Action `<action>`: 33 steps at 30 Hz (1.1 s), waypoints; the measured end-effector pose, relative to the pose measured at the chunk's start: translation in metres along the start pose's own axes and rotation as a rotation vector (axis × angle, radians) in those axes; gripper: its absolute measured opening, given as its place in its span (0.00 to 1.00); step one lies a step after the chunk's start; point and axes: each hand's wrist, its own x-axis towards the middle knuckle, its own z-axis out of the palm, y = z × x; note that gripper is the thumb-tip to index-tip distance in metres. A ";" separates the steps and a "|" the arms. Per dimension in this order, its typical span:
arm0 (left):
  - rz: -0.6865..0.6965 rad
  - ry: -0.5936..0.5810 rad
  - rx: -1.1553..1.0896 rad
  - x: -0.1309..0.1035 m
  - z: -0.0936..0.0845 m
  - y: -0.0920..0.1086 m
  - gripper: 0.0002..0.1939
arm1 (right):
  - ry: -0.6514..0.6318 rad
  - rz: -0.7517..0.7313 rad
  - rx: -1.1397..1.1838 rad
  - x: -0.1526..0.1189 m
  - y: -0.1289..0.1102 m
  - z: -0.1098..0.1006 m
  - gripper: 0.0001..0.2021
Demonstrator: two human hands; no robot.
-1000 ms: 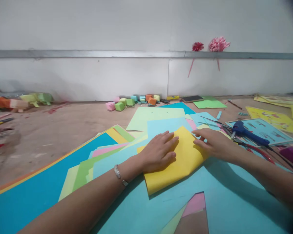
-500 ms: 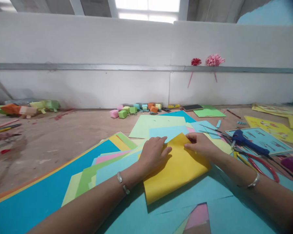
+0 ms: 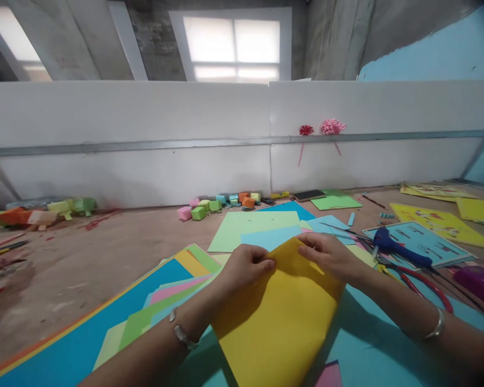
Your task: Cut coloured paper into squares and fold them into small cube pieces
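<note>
A sheet of yellow paper (image 3: pixel 282 317) is held up at its far edge, tilted toward me, over a large light blue sheet (image 3: pixel 363 344). My left hand (image 3: pixel 246 266) pinches the far left part of that edge between thumb and fingers. On the far right part, my right hand (image 3: pixel 325 252) grips the paper, thumb on the near face and fingers behind. Stacked coloured sheets, with a dark blue one (image 3: pixel 76 328) among them, lie left of my left arm. Beyond my hands is a pale green sheet (image 3: pixel 226 231).
To the right lie a blue glue gun (image 3: pixel 403 250), red-handled scissors (image 3: pixel 425 285) and printed yellow sheets (image 3: pixel 443 223). Small paper cubes (image 3: pixel 199 213) and a dark phone (image 3: pixel 310 195) sit near the white wall panel (image 3: pixel 145 174). Pencils (image 3: pixel 4 250) are at far left.
The yellow paper has been lifted off the light blue sheet and now hangs open, larger in view. My left hand has gone from lying on it to pinching its edge. The view has tilted up.
</note>
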 end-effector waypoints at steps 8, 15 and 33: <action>-0.092 -0.077 -0.170 -0.005 0.003 0.007 0.15 | -0.014 0.051 -0.076 -0.005 -0.004 0.005 0.11; -0.036 -0.008 -0.093 -0.007 0.006 0.008 0.14 | -0.011 0.066 -0.062 -0.003 -0.003 0.003 0.12; -0.097 0.040 -0.246 -0.008 0.010 0.010 0.18 | -0.020 0.137 0.008 -0.001 -0.001 0.001 0.12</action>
